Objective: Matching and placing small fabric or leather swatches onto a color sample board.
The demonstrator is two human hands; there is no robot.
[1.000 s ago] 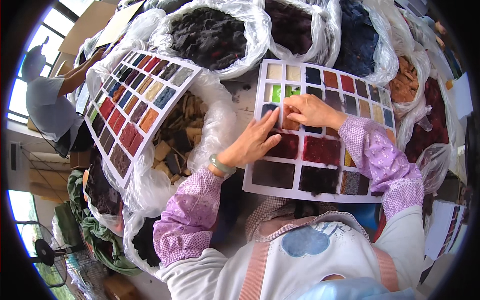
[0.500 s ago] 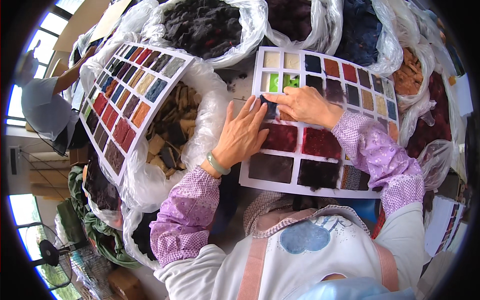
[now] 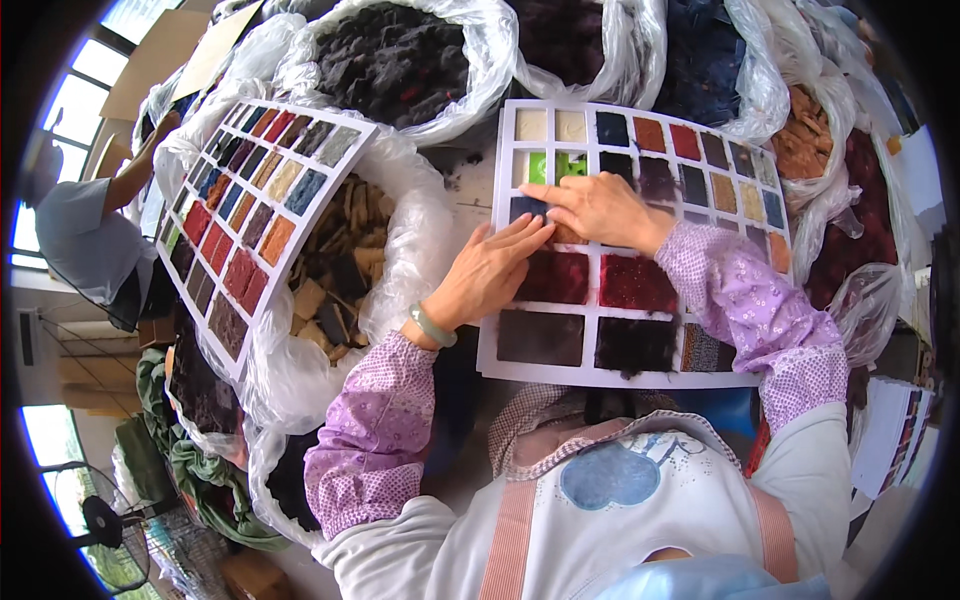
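In front of me lies a white sample board (image 3: 560, 376) with rows of framed fibre swatches in many colours. A small navy swatch (image 3: 526, 208) sits in a cell at its left side. My right hand (image 3: 612, 212) rests on the board with the index finger stretched out to the swatch's upper edge. My left hand (image 3: 488, 272) lies with fingers extended along the swatch's lower edge, its fingertips close to the right hand's. Below the hands are two dark red swatches, one of them this red swatch (image 3: 638, 282). Neither hand grips anything.
A second sample board (image 3: 367, 130) leans at the left over a plastic-lined bag of tan and dark pieces (image 3: 335, 290). Open bags of black fibre (image 3: 392, 70), navy fibre (image 3: 703, 65) and orange pieces (image 3: 803, 140) stand behind. Another person (image 3: 90, 230) is at far left.
My left hand has shifted right and upward, its fingers drawn closer together. My right index finger now stretches out along the navy swatch's upper edge, and the swatch lies more squarely in its cell.
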